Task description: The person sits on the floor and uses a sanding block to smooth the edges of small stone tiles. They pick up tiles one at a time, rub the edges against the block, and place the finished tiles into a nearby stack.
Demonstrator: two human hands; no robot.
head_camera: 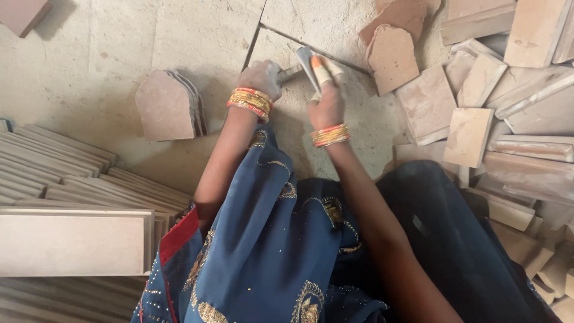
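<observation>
Gripping a small stone piece over the dusty floor slab

Holding steady above the stone floor (197,36), the right hand (326,107) is closed around a thin grey stone piece (308,63), with a taped finger (321,72) pressed along its upper face. The left hand (260,78) is curled shut on a short dark tool (290,73) whose tip meets the lower edge of that piece. Both wrists carry stacked gold and red bangles (251,101). The piece sits between the two hands, just beside the joint line that crosses the floor slab toward its far edge.

A stack of arch-topped cut tiles (170,104) leans near the left hand, and a loose heap of squared offcuts (478,113) crowds the right edge of the floor. Long slabs (72,239) lie layered at the near left.

Judging from the hold, the risk lies in the fingers sitting so close to where tool meets stone: a slip of the tool off the thin edge could strike the taped finger. The piece looks brittle, so an uneven blow could snap it, and the dust could loosen either grip
</observation>
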